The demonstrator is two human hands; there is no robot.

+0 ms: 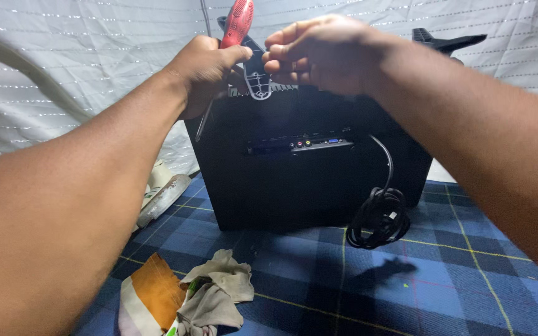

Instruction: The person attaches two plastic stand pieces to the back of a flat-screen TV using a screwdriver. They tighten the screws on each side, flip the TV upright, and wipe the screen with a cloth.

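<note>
Blue plaid cloth (pixel 456 280) underneath; left hand (pixel 203 71) grips red-handled screwdriver (pixel 238 22), handle up, shaft angled down; right hand (pixel 319 53) pinches black stand bracket (pixel 255 73).

The screwdriver (pixel 236 25) shaft is largely hidden by the left hand (pixel 207 71); the television's (pixel 306 168) upper edge is hidden by both hands.

Blue plaid cloth (pixel 456 274) spread underneath, crumpled rags (pixel 188 295) in orange, white and grey at the near left, coiled black cable (pixel 380 218) on the plaid, pale sheet (pixel 76 68) hanging behind, scuffed white object (pixel 163 196) at the left edge
</note>
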